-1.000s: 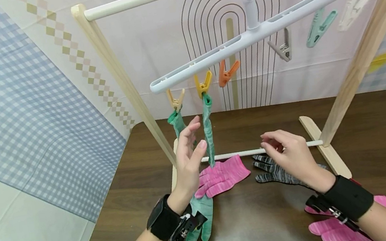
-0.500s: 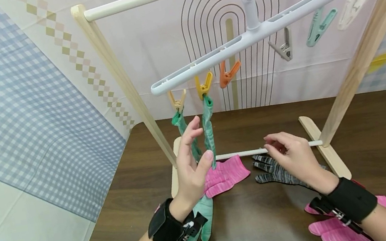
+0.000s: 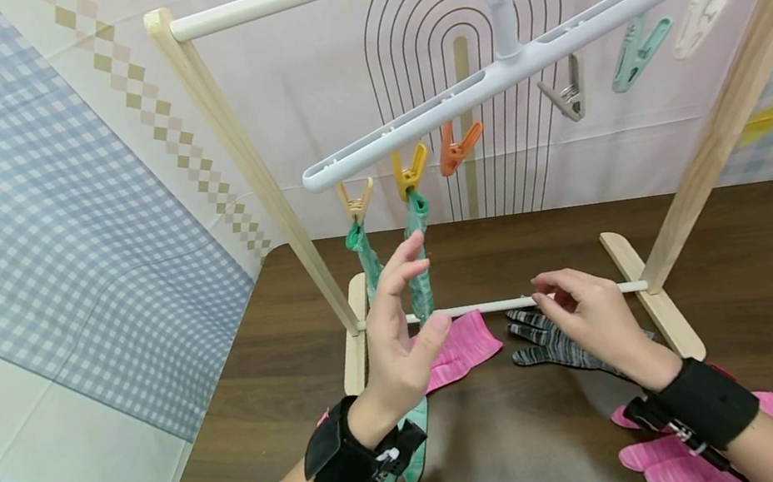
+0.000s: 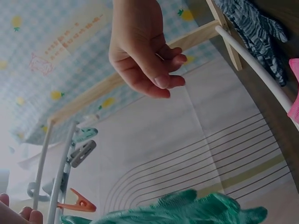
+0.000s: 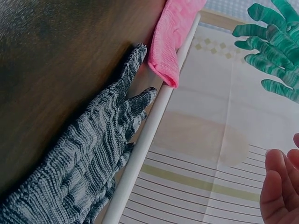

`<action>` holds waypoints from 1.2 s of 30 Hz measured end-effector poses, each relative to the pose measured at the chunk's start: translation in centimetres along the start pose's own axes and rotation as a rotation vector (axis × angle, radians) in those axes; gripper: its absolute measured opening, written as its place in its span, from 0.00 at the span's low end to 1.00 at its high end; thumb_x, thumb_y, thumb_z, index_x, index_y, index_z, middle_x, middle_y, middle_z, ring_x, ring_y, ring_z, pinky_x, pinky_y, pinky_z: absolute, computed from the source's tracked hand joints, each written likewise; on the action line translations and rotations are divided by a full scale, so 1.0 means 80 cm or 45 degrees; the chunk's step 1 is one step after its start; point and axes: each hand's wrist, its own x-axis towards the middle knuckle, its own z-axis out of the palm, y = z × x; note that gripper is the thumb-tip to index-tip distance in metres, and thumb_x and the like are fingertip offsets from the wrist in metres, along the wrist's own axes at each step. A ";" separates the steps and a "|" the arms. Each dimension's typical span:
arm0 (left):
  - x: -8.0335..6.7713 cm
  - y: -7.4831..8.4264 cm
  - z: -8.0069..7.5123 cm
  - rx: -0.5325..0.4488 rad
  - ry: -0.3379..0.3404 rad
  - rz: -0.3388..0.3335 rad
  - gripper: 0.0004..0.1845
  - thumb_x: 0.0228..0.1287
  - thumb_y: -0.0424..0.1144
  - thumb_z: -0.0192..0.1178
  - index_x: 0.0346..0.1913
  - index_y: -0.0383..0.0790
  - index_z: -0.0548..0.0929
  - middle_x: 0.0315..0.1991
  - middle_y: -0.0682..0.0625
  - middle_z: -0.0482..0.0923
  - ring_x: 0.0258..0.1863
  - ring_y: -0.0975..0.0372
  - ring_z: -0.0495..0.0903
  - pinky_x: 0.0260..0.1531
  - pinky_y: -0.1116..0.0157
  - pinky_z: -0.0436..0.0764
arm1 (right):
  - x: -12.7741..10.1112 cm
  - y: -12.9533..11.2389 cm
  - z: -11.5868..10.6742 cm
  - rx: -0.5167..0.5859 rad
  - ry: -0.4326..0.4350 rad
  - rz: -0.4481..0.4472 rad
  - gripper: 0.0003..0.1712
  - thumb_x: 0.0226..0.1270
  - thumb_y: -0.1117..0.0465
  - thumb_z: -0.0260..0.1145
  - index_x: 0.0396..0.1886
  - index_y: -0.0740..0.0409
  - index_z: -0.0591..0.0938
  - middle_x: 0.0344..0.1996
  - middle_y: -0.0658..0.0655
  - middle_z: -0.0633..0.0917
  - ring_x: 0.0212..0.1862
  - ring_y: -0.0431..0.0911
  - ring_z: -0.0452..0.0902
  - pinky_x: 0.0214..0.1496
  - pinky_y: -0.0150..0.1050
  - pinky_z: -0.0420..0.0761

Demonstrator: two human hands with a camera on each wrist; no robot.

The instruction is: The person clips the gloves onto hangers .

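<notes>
The left hand [image 3: 401, 331] is raised in front of the two green gloves [image 3: 418, 257] that hang from the yellow clip [image 3: 408, 171] and the tan clip [image 3: 354, 199] on the white hanger [image 3: 524, 55]. Its fingers are spread and loosely bent, holding nothing; the fingertips sit just beside the glove under the yellow clip, at about 1 o'clock from the palm. The right hand [image 3: 584, 315] hovers above the rack's low white rail [image 3: 510, 304], fingers curled inward with the tips close together; no view shows anything pinched between them.

On the counter [image 3: 539, 436], a grey striped glove [image 3: 558, 344] lies under the right hand, its fingers pointing to 9 o'clock. A pink glove [image 3: 463, 342] lies at 3 o'clock from the left hand, its edge over the rail. A second pink glove [image 3: 664, 462] lies near the right wrist, and another green glove [image 3: 415, 447] is partly hidden beneath the left wrist. The orange clip [image 3: 457, 147] at 1 o'clock from the yellow one is free.

The likely risk is a brush from the left hand: each hanging glove appears held by a single clip, so a knock could pull one loose or set the hanger swinging.
</notes>
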 end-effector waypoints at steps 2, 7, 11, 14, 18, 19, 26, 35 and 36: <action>0.002 0.000 0.003 0.005 -0.016 0.019 0.25 0.63 0.43 0.48 0.49 0.20 0.61 0.61 0.33 0.58 0.64 0.51 0.57 0.62 0.58 0.57 | -0.001 0.001 0.000 -0.001 -0.004 0.009 0.11 0.46 0.72 0.66 0.32 0.61 0.81 0.23 0.51 0.81 0.23 0.33 0.68 0.25 0.20 0.67; 0.008 0.000 0.011 0.042 -0.057 0.048 0.25 0.64 0.44 0.47 0.50 0.21 0.62 0.61 0.30 0.57 0.64 0.49 0.57 0.62 0.55 0.58 | -0.002 0.002 -0.001 -0.007 -0.019 0.031 0.11 0.46 0.72 0.66 0.33 0.61 0.81 0.23 0.52 0.81 0.23 0.33 0.69 0.25 0.20 0.68; 0.012 0.000 0.017 0.077 -0.095 0.021 0.27 0.64 0.46 0.46 0.53 0.22 0.62 0.62 0.31 0.56 0.64 0.50 0.56 0.61 0.55 0.58 | -0.002 0.003 -0.001 -0.008 -0.026 0.034 0.10 0.46 0.71 0.66 0.33 0.62 0.81 0.23 0.52 0.81 0.23 0.33 0.69 0.24 0.21 0.68; 0.015 -0.001 0.019 0.120 -0.125 -0.016 0.30 0.64 0.49 0.45 0.56 0.23 0.61 0.63 0.33 0.55 0.65 0.51 0.54 0.62 0.55 0.58 | -0.003 0.004 -0.001 -0.012 -0.026 0.033 0.10 0.46 0.71 0.66 0.32 0.63 0.81 0.23 0.53 0.81 0.22 0.34 0.70 0.23 0.23 0.70; 0.019 -0.002 0.022 0.158 -0.162 -0.067 0.34 0.64 0.52 0.44 0.60 0.23 0.59 0.66 0.35 0.52 0.67 0.53 0.51 0.63 0.56 0.56 | -0.003 0.005 -0.001 -0.011 -0.028 0.028 0.11 0.45 0.71 0.67 0.33 0.63 0.81 0.24 0.53 0.81 0.22 0.34 0.70 0.22 0.26 0.71; 0.020 -0.002 0.023 0.166 -0.171 -0.076 0.35 0.64 0.52 0.44 0.60 0.23 0.58 0.66 0.36 0.51 0.67 0.53 0.51 0.64 0.56 0.55 | -0.003 0.006 -0.001 -0.010 -0.027 0.027 0.11 0.45 0.71 0.67 0.33 0.63 0.81 0.24 0.53 0.81 0.22 0.34 0.70 0.22 0.27 0.71; 0.029 -0.004 0.027 0.201 -0.205 -0.142 0.39 0.63 0.56 0.43 0.64 0.26 0.53 0.69 0.40 0.46 0.69 0.56 0.45 0.65 0.56 0.53 | -0.005 0.008 0.000 -0.010 -0.033 0.031 0.11 0.45 0.71 0.67 0.33 0.63 0.81 0.24 0.53 0.82 0.22 0.35 0.70 0.22 0.27 0.71; 0.045 -0.002 0.033 0.248 -0.276 -0.249 0.43 0.61 0.61 0.41 0.67 0.32 0.44 0.70 0.44 0.36 0.69 0.60 0.41 0.64 0.53 0.52 | -0.007 0.012 0.000 -0.024 -0.053 0.032 0.11 0.46 0.71 0.66 0.33 0.63 0.81 0.23 0.53 0.81 0.22 0.34 0.70 0.22 0.32 0.73; 0.047 -0.002 0.033 0.250 -0.282 -0.264 0.43 0.61 0.60 0.41 0.67 0.33 0.43 0.70 0.44 0.35 0.69 0.61 0.40 0.64 0.52 0.52 | -0.007 0.012 0.000 -0.025 -0.053 0.030 0.11 0.46 0.71 0.66 0.33 0.63 0.81 0.23 0.53 0.81 0.22 0.34 0.69 0.23 0.31 0.73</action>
